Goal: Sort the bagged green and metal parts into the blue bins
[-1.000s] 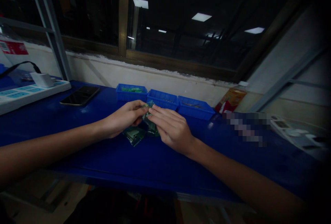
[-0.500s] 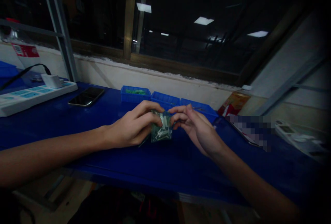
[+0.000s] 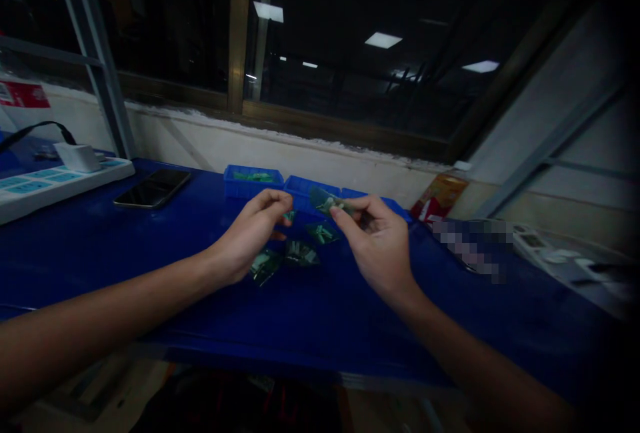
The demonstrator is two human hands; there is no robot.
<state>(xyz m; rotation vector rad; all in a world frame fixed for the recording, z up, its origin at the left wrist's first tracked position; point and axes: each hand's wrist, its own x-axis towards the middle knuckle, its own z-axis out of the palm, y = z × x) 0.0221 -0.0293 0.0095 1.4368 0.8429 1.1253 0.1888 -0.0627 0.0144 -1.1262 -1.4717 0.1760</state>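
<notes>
The right hand (image 3: 384,239) pinches a green bag (image 3: 321,199) between thumb and fingers, closed on its right end, the rest of it jutting out to the left above the table (image 3: 280,326). Small pale pieces show inside. The left hand (image 3: 250,229) is half curled beside it, apart from that bag; a bit of green shows just at its fingertips, and I cannot tell whether they have hold of it.

Below and between the hands, three more bags lie on the table: the far bag (image 3: 323,233), the middle bag (image 3: 301,254) and the near bag (image 3: 265,267), which is just beside the left wrist.

Behind the hands, three blue bins stand in a row by the wall: the left bin (image 3: 253,189) with green pieces in it, the centre bin (image 3: 299,186) and the right bin (image 3: 399,209), partly hidden by the right hand. A phone (image 3: 153,189) lies off to the left, near a power strip (image 3: 60,186).
</notes>
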